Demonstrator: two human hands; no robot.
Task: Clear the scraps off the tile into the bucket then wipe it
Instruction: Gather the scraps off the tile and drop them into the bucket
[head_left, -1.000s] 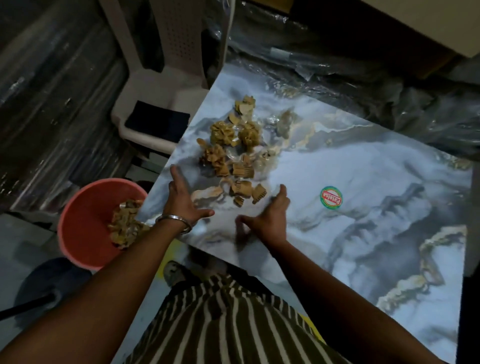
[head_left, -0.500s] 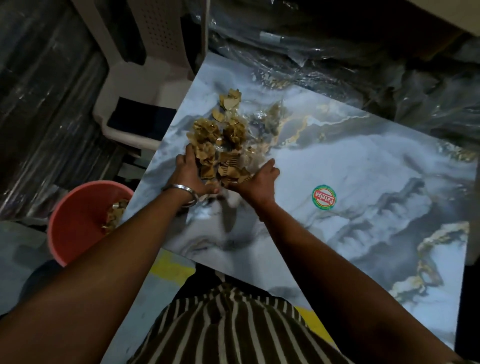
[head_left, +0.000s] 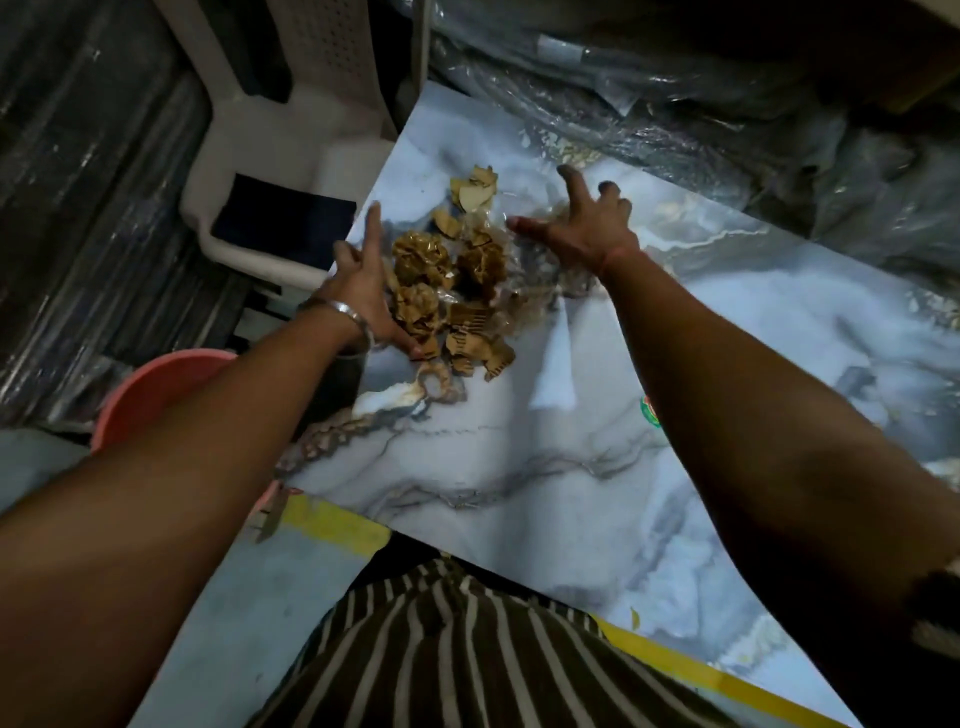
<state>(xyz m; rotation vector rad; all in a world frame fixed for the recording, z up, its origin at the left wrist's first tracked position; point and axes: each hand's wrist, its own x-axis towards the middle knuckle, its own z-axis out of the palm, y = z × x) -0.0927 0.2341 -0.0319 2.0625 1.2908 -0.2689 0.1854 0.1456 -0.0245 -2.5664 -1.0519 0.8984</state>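
My left hand (head_left: 363, 291) and right hand (head_left: 582, 228), fingers spread, hold nothing. I should cup the scraps (head_left: 447, 291) together, sliding them off the tile's (head_left: 519, 467) left edge into the bucket (head_left: 156, 395).

We see a glossy, marble-patterned tile (head_left: 545, 467) with a smooth sheen, dry papery brown scraps (head_left: 447, 291) among crinkled clear film, a matt pink plastic bucket (head_left: 150, 400), a shiny metal bangle (head_left: 349, 312), and striped cloth (head_left: 467, 649).
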